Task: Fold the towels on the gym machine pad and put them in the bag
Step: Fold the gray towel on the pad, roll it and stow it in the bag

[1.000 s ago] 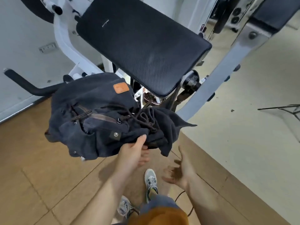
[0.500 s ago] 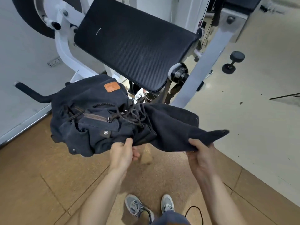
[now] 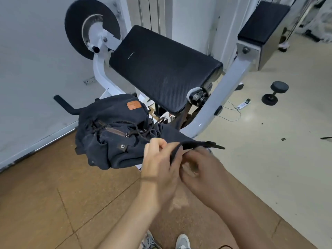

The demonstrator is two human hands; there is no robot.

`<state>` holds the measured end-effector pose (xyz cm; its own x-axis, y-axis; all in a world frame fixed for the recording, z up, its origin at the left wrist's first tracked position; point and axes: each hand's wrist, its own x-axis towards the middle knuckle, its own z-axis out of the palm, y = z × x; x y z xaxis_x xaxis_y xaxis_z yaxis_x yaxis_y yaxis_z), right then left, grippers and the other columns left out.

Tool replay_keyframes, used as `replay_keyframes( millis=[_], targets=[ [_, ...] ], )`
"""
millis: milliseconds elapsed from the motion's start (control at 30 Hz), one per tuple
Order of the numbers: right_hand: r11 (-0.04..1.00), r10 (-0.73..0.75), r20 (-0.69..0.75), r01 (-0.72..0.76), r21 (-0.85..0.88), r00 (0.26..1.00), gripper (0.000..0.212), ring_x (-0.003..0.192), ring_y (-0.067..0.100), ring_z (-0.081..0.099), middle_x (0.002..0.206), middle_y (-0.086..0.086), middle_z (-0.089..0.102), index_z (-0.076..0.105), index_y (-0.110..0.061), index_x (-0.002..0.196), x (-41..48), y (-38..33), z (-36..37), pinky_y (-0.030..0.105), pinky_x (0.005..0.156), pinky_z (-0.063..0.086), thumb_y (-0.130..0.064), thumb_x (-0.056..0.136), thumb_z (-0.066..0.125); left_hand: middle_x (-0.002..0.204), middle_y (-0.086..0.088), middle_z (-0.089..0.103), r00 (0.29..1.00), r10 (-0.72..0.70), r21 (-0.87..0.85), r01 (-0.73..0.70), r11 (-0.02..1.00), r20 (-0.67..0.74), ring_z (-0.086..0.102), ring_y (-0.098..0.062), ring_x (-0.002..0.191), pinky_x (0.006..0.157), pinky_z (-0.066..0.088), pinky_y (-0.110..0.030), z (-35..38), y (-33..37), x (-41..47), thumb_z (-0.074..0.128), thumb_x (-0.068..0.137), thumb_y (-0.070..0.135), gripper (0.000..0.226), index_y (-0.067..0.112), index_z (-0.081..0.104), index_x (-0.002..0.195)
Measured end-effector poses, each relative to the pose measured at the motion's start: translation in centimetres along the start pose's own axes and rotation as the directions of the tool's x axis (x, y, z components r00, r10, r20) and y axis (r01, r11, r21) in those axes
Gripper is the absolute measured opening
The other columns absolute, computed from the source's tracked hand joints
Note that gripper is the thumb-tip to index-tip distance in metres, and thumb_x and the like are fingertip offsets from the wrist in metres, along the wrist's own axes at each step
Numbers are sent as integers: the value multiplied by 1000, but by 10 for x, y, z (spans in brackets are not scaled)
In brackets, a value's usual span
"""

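Note:
A dark navy backpack [image 3: 111, 137] with a brown leather patch rests on the lower part of the gym machine, below the black pad [image 3: 161, 69]. The pad's top is bare. From the backpack's mouth a dark flap [image 3: 172, 136] stretches toward me. My left hand [image 3: 158, 164] and my right hand [image 3: 203, 168] meet just in front of the bag, both pinching the flap's dark edge strap [image 3: 203, 144]. No towel shows in this view.
The machine's white frame arm [image 3: 221, 103] slants up on the right. A black handle bar [image 3: 64, 105] sticks out at the left. A dumbbell [image 3: 274, 92] and a small white device with a cable [image 3: 242, 105] lie on the pale floor. My shoes [image 3: 181, 241] stand on brown tiles.
My right hand came up from below, took the flap's end, and moved left to meet my left hand. My left hand left the bag's underside for the flap's edge. The view tilted up.

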<state>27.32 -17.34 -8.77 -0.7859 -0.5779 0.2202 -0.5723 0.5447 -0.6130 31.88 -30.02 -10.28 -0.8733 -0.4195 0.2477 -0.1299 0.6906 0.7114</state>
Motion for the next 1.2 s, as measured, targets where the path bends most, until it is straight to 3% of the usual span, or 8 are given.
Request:
replay_keyframes(
  millis=[67,167,300,467,600,733,967,1200],
  targets=[
    [996,-73,-65,76,46,995,32,107,0,48,113,-18,48,58,-27,111,4,-3,-13,12,82,41,-17,82,67,83,2,50,995,-90,-1,90,996,54,47,-15,80,68,35,-24,-6,-7,-2,42,94,39,33,20,69,91],
    [965,-259,210,243,101,943,44,126,4,43,135,-16,47,50,-26,133,19,-20,-10,25,101,41,-13,91,54,84,3,65,996,-52,-157,63,986,71,61,-12,81,70,49,-31,-16,-9,-4,47,76,24,24,26,70,85],
    [975,-221,380,194,108,898,33,107,2,52,113,-18,62,59,-30,125,49,-29,6,31,92,45,-28,92,58,78,5,75,932,-300,-429,360,829,202,71,-12,80,72,57,-35,-39,-25,0,59,72,7,29,29,76,82],
    [947,-263,424,317,-60,867,26,88,12,56,90,-10,67,71,-24,96,81,-51,24,35,79,48,-37,89,50,76,3,75,881,-381,-529,472,705,279,69,-8,74,70,54,-25,-76,-65,3,76,77,-2,19,17,77,83],
    [948,-248,519,315,-44,818,13,90,12,56,89,-9,64,71,-26,93,116,-67,33,34,84,45,-25,93,58,62,6,66,732,-681,-348,645,680,24,68,-20,69,72,59,-43,-85,-133,15,70,74,48,20,29,70,68],
    [927,-299,622,375,9,723,13,92,10,57,93,-8,64,72,-25,100,144,-74,69,31,86,45,-24,91,63,60,1,68,771,-600,-375,632,678,213,63,-12,53,60,56,-32,-73,-135,39,67,88,35,28,12,73,74],
    [987,-144,607,159,30,782,10,87,5,59,90,-13,64,67,-30,88,157,-57,110,32,84,50,-21,84,71,82,-5,73,744,-512,-688,637,348,429,64,-8,74,70,53,-20,-68,-154,38,62,94,16,18,19,80,90],
    [993,-87,560,117,-19,824,10,85,4,58,86,-12,63,67,-32,82,157,-55,118,31,83,49,-24,82,73,95,-12,75,799,-468,-684,581,441,376,67,-16,85,78,55,-26,-64,-164,38,54,97,7,23,14,76,103]
  ],
)
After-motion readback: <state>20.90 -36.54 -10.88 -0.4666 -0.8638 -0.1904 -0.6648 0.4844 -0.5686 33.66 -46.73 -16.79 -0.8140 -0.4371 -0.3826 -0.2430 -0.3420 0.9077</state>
